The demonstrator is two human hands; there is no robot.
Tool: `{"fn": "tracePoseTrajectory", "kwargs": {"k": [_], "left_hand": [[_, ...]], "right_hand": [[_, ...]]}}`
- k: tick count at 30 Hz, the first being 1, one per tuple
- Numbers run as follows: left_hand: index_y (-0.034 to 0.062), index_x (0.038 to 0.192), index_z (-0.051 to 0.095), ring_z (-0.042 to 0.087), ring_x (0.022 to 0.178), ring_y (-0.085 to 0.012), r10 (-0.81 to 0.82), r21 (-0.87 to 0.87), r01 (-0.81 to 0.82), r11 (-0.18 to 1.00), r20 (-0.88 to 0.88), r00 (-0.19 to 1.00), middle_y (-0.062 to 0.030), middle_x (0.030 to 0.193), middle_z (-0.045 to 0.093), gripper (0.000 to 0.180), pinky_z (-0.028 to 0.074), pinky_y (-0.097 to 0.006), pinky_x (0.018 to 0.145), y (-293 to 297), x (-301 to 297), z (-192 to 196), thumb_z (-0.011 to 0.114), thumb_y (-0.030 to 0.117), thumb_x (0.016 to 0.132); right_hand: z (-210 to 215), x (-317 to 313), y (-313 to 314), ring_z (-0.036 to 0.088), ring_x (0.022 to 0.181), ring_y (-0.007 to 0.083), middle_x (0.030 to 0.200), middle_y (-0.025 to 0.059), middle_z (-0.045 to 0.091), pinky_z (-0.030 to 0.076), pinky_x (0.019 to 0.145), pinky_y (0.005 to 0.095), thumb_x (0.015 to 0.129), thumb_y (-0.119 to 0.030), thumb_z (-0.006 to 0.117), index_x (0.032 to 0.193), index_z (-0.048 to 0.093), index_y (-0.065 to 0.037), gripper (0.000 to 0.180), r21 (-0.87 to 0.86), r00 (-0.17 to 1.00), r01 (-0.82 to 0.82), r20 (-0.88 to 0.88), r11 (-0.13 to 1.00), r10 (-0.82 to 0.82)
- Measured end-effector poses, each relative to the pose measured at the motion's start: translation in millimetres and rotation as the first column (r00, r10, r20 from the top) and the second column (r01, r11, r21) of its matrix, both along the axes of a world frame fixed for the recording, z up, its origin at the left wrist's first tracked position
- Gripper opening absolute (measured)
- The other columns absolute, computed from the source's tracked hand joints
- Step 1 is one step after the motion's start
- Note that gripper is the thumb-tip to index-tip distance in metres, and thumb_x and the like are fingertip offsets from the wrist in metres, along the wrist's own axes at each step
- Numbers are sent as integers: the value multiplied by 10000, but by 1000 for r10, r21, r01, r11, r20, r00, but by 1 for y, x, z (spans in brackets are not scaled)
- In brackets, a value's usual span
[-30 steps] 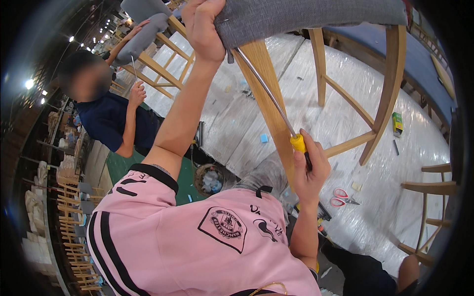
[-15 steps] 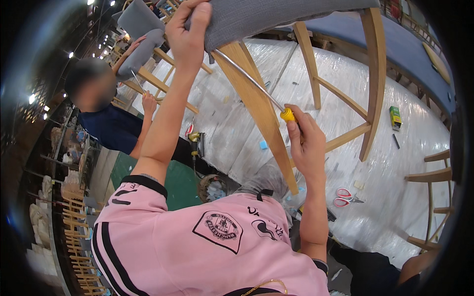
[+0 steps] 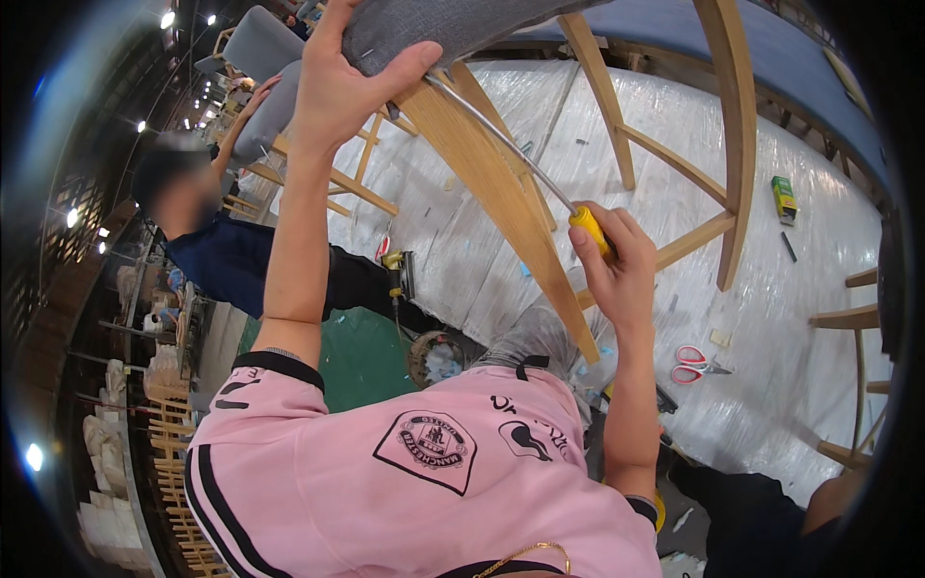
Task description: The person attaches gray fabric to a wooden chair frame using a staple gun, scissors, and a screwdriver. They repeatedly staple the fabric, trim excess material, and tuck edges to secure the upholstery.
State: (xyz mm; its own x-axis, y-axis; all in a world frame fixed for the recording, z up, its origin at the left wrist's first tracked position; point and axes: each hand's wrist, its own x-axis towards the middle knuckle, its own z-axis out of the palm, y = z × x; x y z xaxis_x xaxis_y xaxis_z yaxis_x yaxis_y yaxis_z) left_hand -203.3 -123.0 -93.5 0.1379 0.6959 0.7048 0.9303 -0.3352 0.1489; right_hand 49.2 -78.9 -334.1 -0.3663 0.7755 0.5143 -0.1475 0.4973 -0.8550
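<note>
A small green box (image 3: pixel 784 198) with a yellow face is lying on the clear plastic floor sheet (image 3: pixel 674 135) toward its right edge, just right of the wooden chair frame (image 3: pixel 732 125), with a short dark stick-like item (image 3: pixel 789 247) lying just below it and a small pale square tag (image 3: pixel 720 338) resting lower down, near the red-handled scissors (image 3: pixel 696 365). The left hand (image 3: pixel 342 82) is reaching up with the arm stretched long, its fingers and thumb clamping the edge of the grey upholstered seat cushion (image 3: pixel 453 21) at the top of the view. The right hand (image 3: pixel 617 265) is raised with its fingers wrapped tight round the yellow handle of a screwdriver (image 3: pixel 540 173), whose long metal shaft is angling up and left along the pale wooden chair leg (image 3: pixel 501 193) toward the underside of the cushion. The leg is crossing in front of the sheet and hiding part of it. To the left, another person in a dark top (image 3: pixel 226 265) is reaching up to a second grey cushioned chair (image 3: pixel 260 58), well apart from the hands. A yellow power tool (image 3: pixel 395 275) is sitting at the sheet's left edge beside a green mat (image 3: pixel 352 352).
</note>
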Motion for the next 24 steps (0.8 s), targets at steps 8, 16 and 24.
{"fn": "tracePoseTrajectory", "kwargs": {"k": [8,16,24], "left_hand": [[54,1440,536,429,1448,-288,-44,-65,36,997,-134,990,-167,1528,490,770,308,-428,1200,-2,-7,10,852,250,765],[111,1458,546,434,1459,-303,-95,-135,61,989,-259,961,-136,1583,456,760,323,-446,1203,-9,-14,16,784,333,771],[67,1479,496,351,1509,-344,-43,-178,-1,984,-244,969,-195,1583,422,879,264,-479,1223,-12,-8,21,852,301,711]], "right_hand": [[-29,-20,47,523,613,202,713,90,601,442,605,335,1011,-352,664,1119,709,-4,367,-148,990,-134,32,980,140],[-68,-9,36,425,603,66,636,-32,474,346,555,260,1083,-390,542,1084,721,-3,427,-322,957,-253,55,912,285],[-22,-9,23,500,542,166,628,94,557,403,540,325,1020,-366,644,1035,724,-10,365,-87,978,-207,-26,975,205]]}}
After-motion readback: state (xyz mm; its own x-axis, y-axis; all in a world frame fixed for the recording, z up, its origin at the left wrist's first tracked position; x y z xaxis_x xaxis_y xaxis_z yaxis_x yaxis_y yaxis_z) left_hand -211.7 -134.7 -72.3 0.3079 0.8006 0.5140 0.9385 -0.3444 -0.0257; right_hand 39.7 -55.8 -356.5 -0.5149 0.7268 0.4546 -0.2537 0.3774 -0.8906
